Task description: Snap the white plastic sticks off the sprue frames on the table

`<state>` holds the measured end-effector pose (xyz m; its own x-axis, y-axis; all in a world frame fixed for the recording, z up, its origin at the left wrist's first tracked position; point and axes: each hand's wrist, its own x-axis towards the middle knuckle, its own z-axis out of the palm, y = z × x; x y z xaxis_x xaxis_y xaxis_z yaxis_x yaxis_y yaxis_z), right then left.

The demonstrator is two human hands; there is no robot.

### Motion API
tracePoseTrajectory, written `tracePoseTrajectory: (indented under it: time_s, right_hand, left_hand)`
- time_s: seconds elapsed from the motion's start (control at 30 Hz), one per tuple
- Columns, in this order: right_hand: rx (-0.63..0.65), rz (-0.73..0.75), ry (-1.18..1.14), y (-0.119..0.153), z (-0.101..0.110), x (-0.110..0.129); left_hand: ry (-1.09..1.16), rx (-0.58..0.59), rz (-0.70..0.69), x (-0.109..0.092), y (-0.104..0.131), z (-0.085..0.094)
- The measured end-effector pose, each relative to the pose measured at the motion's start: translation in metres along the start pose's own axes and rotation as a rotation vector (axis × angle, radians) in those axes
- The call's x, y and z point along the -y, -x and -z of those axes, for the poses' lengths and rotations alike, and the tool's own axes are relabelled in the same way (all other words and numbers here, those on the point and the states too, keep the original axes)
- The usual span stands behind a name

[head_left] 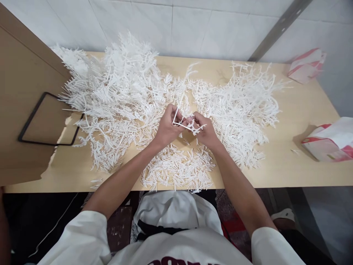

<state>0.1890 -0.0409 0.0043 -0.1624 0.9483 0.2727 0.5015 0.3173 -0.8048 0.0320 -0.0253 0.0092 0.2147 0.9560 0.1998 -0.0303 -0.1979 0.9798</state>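
Note:
Between my two hands, above the middle of the table, is a white branched plastic piece (pixel 180 96) with a bent stem and small prongs. My left hand (pixel 170 124) is closed on it near the bend. Fingers of my right hand (pixel 202 129) are closed round its pronged lower end, close to the left fingertips. A tall heap of white branched pieces (pixel 124 81) lies to the left, and another heap (pixel 245 99) to the right. Small loose white sticks (pixel 179 167) are spread between the heaps and along the table's front edge.
A cardboard box (pixel 27 73) stands at the left, with a black rectangular frame (pixel 34 116) by it. Two red-and-white packets (pixel 307 65) (pixel 329 142) are at the right of the wooden table (pixel 278 165). A tiled wall (pixel 190 27) rises behind.

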Motion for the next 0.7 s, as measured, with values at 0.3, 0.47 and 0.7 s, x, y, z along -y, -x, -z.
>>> tracePoseTrajectory:
  time_s: [0.3, 0.47, 0.7]
  right_hand:
    - [-0.217, 0.013, 0.227, 0.003, -0.013, 0.000]
    - [-0.305, -0.005, 0.172, 0.006, -0.019, 0.000]
    - [-0.373, -0.042, -0.022, 0.004, -0.021, 0.005]
  left_hand:
    - [-0.107, -0.080, -0.063, 0.001, 0.005, -0.003]
    - [-0.046, -0.058, -0.066, -0.001, 0.004, -0.003]
    - [-0.054, -0.172, -0.078, -0.003, 0.003, 0.000]
